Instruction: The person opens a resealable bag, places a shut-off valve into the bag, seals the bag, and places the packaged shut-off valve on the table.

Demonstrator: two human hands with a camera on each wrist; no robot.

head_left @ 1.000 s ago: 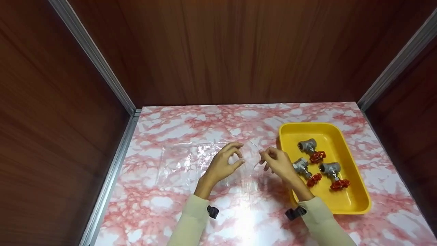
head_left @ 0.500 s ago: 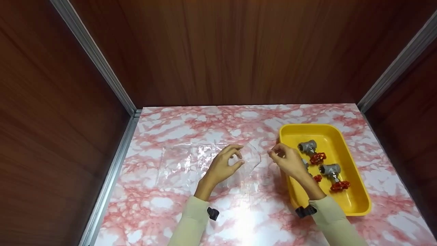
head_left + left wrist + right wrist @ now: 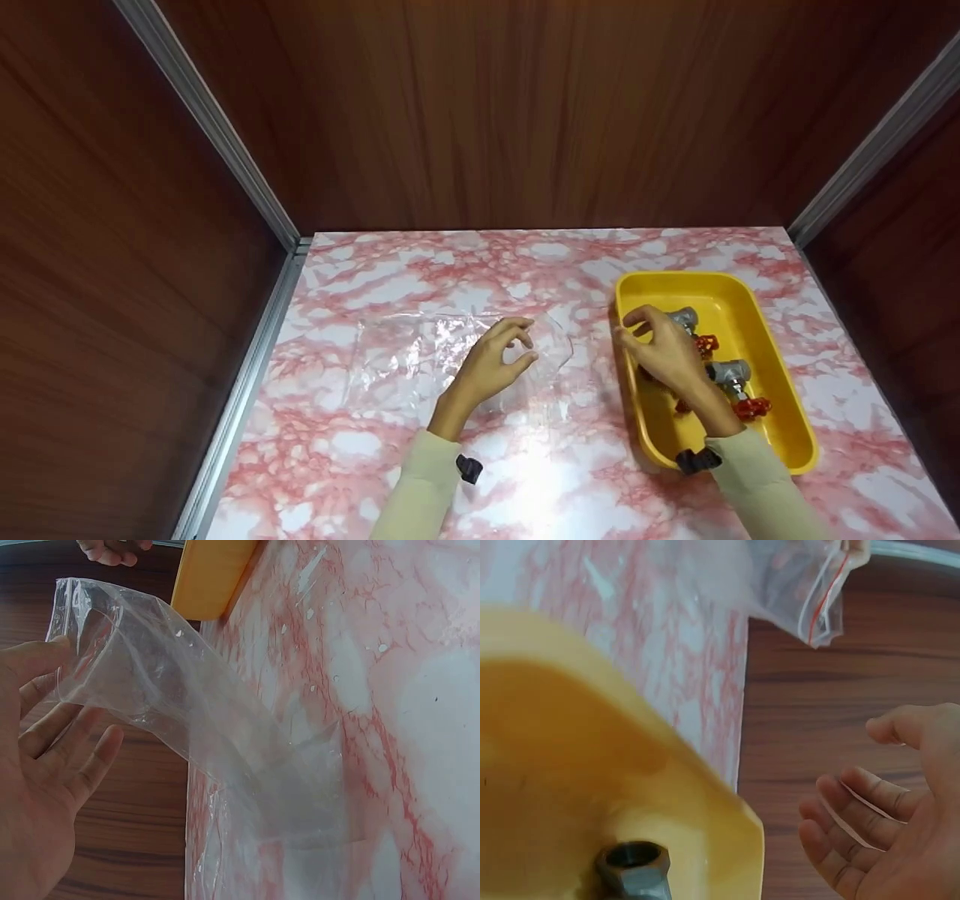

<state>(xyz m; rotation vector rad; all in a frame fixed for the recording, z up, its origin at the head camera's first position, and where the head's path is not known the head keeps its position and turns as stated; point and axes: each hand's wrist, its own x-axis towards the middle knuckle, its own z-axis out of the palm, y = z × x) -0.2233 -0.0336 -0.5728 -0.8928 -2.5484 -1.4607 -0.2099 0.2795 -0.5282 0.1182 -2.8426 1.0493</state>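
Clear bag (image 3: pixel 169 667) in left grip (image 3: pixel 487 364); valves (image 3: pixel 729 371) in tray (image 3: pixel 679 274)

left forearm (image 3: pixel 418 480) and right forearm (image 3: pixel 761 480) reach forward, angled inward | left hand (image 3: pixel 486 364): fingers (image 3: pixel 510 324) curved, thumb (image 3: pixel 522 364) apart from forefinger | right hand (image 3: pixel 667 356): relaxed, fingers loosely bent, thumb apart from them

In the head view, white glare burns out the table (image 3: pixel 536 487) at bottom centre; small glints speckle the bag (image 3: pixel 450 337); the rear wall (image 3: pixel 480 120) is dim, with a faint warm glow at its top edge; soft shadow lines the left side of the tray (image 3: pixel 739 322); the left wrist view looks pale and hazy; in the right wrist view the tray blurs, its inside heavily shaded.
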